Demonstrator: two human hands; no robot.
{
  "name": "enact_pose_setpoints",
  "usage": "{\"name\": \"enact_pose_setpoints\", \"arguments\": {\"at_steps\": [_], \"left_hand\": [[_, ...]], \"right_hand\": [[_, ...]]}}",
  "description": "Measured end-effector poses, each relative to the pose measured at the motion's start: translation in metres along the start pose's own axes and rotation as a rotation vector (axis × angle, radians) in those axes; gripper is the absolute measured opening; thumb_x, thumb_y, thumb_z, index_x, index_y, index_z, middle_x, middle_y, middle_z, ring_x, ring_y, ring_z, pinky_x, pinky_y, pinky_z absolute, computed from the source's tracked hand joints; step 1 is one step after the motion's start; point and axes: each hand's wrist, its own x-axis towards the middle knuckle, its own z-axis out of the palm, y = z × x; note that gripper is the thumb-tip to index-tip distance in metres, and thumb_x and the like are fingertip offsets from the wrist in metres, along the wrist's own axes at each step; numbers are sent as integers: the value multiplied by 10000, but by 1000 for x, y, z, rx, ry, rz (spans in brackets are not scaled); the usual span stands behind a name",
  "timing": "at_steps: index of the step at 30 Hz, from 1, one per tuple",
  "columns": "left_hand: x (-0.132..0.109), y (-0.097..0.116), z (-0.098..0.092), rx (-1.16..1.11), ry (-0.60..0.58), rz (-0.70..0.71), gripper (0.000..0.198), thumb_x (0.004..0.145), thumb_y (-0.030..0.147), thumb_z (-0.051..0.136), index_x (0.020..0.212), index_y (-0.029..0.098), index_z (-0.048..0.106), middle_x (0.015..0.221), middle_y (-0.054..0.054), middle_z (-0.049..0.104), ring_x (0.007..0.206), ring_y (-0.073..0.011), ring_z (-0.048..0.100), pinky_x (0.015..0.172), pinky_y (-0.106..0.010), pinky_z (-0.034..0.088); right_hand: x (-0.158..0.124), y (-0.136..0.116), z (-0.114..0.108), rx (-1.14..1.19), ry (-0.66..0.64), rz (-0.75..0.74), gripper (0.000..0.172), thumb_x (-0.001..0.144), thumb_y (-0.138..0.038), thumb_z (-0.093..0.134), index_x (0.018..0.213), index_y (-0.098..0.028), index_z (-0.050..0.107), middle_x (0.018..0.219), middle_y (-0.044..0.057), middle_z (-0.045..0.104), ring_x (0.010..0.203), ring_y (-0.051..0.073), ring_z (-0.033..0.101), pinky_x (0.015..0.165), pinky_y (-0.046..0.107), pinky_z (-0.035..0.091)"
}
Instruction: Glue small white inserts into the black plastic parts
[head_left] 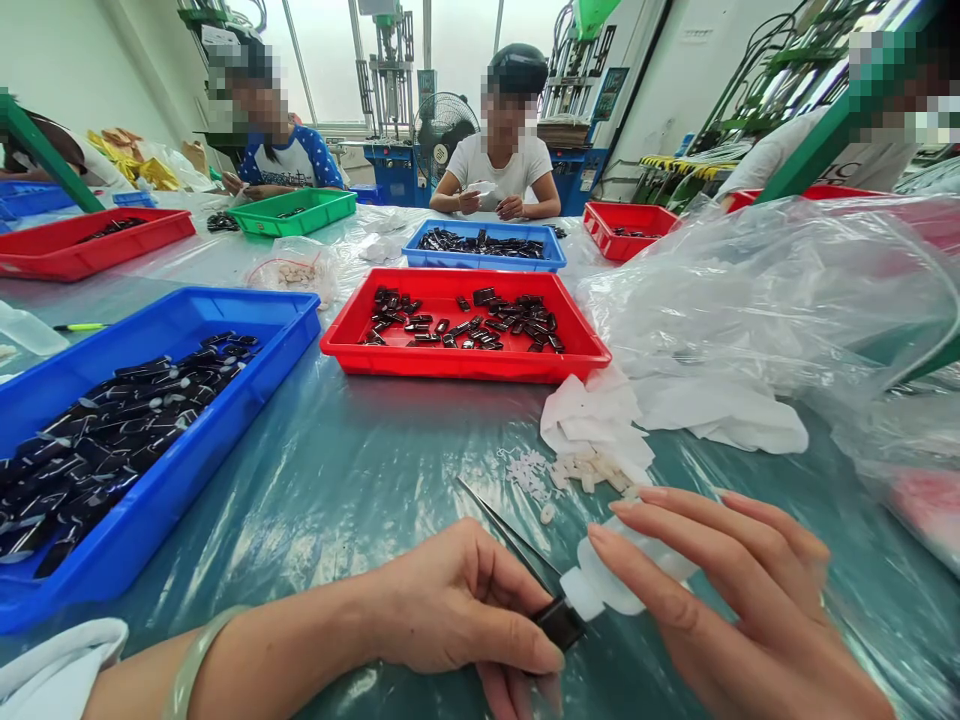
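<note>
Low in the head view, my left hand (457,605) pinches a small glossy black plastic piece (562,625) between thumb and fingers. My right hand (739,585) is wrapped round a translucent white squeeze bottle (611,590), tilted so its white cap end meets the black piece. Whether the cap touches the piece or lies just in front of it, I cannot tell. Tweezers (501,522) point away from my left hand, their rear end hidden by it. Past the bottle lie small white bits (529,475) and pale flat pieces (589,468) beside crumpled white paper (596,415).
A blue tray (289,330) of black pieces stands left, a red tray (465,368) of them ahead. Beyond are another blue tray (484,262), a green tray (330,205) and more red trays. Clear plastic sheeting (757,290) bunches at right. Several co-workers sit around the table.
</note>
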Motion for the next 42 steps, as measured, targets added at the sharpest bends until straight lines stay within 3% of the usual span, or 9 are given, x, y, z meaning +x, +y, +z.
{"name": "enact_pose_setpoints", "arguments": {"at_steps": [4, 9, 15, 23, 33, 42], "left_hand": [[1, -3, 0, -12, -3, 0, 298, 638, 380, 729, 688, 93, 665, 629, -26, 637, 481, -81, 598, 475, -148, 493], [1, -3, -1, -32, -8, 12, 285, 630, 356, 737, 730, 96, 675, 649, -26, 648, 493, -85, 609, 479, -153, 503], [0, 0, 1, -42, 6, 5, 272, 630, 353, 736, 686, 94, 670, 639, -25, 642, 477, -77, 598, 473, -146, 499], [-1, 2, 1, -33, 19, 6, 290, 622, 361, 739, 694, 90, 665, 628, -26, 632, 477, -76, 597, 468, -144, 494], [-1, 0, -1, -22, 8, 4, 236, 635, 310, 714, 692, 88, 659, 617, -25, 630, 476, -78, 599, 474, -147, 501], [2, -3, -1, -41, -39, 26, 219, 661, 288, 691, 727, 82, 660, 656, -33, 643, 477, -69, 603, 482, -138, 509]], "right_hand": [[2, -3, 0, -17, 1, -7, 339, 917, -153, 348, 1111, -250, 608, 1052, 74, 608, 1028, 270, 551, 879, 480, 353], [13, -8, 1, 39, 80, 117, 292, 857, -51, 470, 1004, -260, 611, 970, 41, 627, 966, 220, 591, 819, 401, 425], [16, -7, 2, 102, 76, 114, 313, 828, -17, 468, 953, -260, 621, 953, 38, 636, 942, 209, 615, 746, 357, 491], [19, -3, -3, 135, 61, 110, 308, 843, -34, 470, 966, -270, 625, 953, 28, 630, 953, 199, 607, 741, 338, 491], [15, 0, -1, 94, 24, -2, 291, 853, -19, 442, 1007, -209, 600, 1000, 72, 575, 998, 228, 543, 779, 390, 455], [20, -8, 3, 83, 69, 64, 342, 823, 32, 447, 1002, -220, 593, 996, 70, 579, 985, 228, 561, 766, 390, 452]]}}
